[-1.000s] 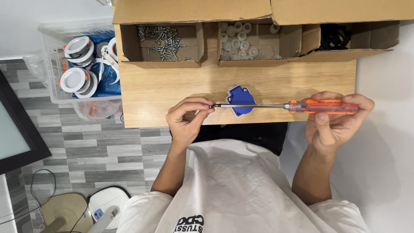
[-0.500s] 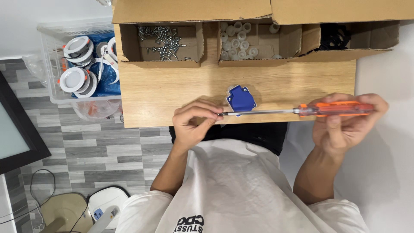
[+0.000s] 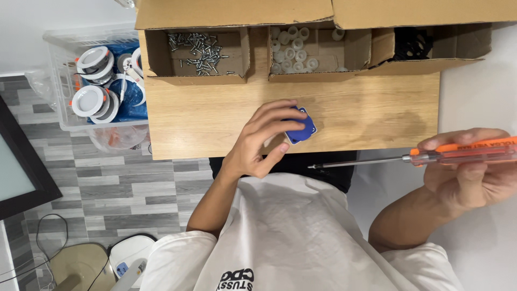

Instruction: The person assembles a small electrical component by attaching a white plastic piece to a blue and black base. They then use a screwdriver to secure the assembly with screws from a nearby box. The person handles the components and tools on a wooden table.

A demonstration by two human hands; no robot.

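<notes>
The left hand (image 3: pixel 264 140) reached over the near edge of the wooden table (image 3: pixel 215 118), its fingers curled loosely about a small blue square part (image 3: pixel 300 128); the fingertips lay on the part's left side, and the thumb sat below it near its near corner, so the grasp looked light rather than closed tight. The part itself rested on the tabletop near the middle of the near edge. The right hand (image 3: pixel 474 172) was well off to the right, past the table's edge, wrapped firmly round the orange handle of a screwdriver (image 3: pixel 409 158) whose thin shaft pointed left towards the person's chest, its tip well apart from the blue part.

Going left to right across the scene: a clear plastic bin (image 3: pixel 56 81) of round white and grey fittings stood beside the table on the left; at the far side of the table, an open cardboard box of screws (image 3: pixel 198 51), then a box of small white rings (image 3: pixel 293 51), then a box of dark parts (image 3: pixel 412 43).

To handle it well, I judge the left hand should pin the blue part flat and steady with fingers clear of its face, while the screwdriver is kept level and its tip away from the body.
</notes>
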